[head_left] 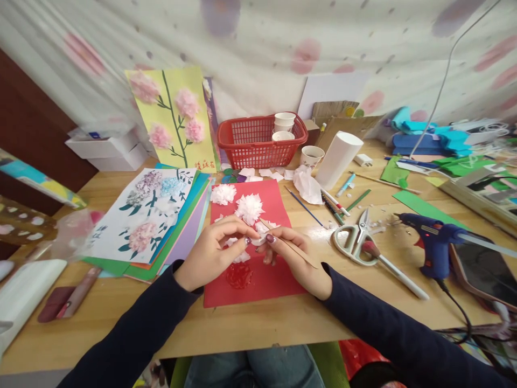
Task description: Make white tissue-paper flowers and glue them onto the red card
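My left hand (213, 252) and my right hand (304, 276) meet over a red sheet of paper (278, 288). Between the fingertips of both is a small piece of white paper (259, 238). A thin wooden stick (299, 251) is also gripped in my right hand, slanting across its fingers. Fluffy white paper flowers, among them one large flower (249, 208) and another (223, 194), sit on the red sheet beyond my hands. Nearer me, a shiny wet-looking glue patch (239, 275) spreads on the sheet. Other white paper bits are partly hidden behind my fingers.
To the right lie scissors (359, 237), a brush (398, 272), a blue glue gun (434, 242) and a phone (484, 269). Coloured sheets (188, 237) are stacked left. Behind stand a red basket (258, 153), a paper cup (312, 157), a white roll (338, 160) and a yellow flower picture (169, 116).
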`<state>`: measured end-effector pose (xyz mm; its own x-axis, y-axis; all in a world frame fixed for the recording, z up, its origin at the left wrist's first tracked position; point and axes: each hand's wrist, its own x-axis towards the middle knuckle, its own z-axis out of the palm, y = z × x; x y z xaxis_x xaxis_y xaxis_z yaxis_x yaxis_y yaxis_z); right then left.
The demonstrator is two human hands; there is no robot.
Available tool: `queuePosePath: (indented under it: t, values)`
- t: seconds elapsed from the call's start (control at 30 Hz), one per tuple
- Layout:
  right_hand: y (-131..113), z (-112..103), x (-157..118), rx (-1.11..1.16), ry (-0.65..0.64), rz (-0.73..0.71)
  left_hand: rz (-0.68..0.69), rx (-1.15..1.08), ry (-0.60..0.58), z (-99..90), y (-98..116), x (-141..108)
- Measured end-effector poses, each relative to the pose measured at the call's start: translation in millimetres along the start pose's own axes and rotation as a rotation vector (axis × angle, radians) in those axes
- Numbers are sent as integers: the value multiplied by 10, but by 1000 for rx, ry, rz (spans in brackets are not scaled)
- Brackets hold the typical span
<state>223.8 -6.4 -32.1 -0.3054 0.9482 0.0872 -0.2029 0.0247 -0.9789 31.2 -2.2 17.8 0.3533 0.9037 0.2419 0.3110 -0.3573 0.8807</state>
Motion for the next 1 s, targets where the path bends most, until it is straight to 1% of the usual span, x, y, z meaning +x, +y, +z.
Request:
queuePosePath:
  t: [0.1, 0.23, 0.47, 0.57, 0.67, 0.77, 0.87, 1.0]
  values:
    - [4, -6, 0, 36, -10, 6, 48, 66, -17, 4, -17, -9]
    - [-1, -14, 7, 88, -26, 55, 95, 161, -10, 19, -39, -24]
    - [-81, 5, -3, 7, -13, 82, 122, 182, -24, 32, -22, -37]
    - [-91, 16, -8, 5, 3, 54, 58, 86, 14, 46, -37, -45]
    - [-66, 12, -14, 1, 6, 4, -88, -111, 83, 75, -61, -53]
    - [-30, -3, -24, -30, -2, -34, -201, -213, 61, 103, -65, -52]
    - [-4, -13, -35, -57, 2, -45, -249, -243, 42, 128, -53, -44]
    - [0, -8, -41, -49, -3, -55, -267, -264, 104, 166, -57, -44]
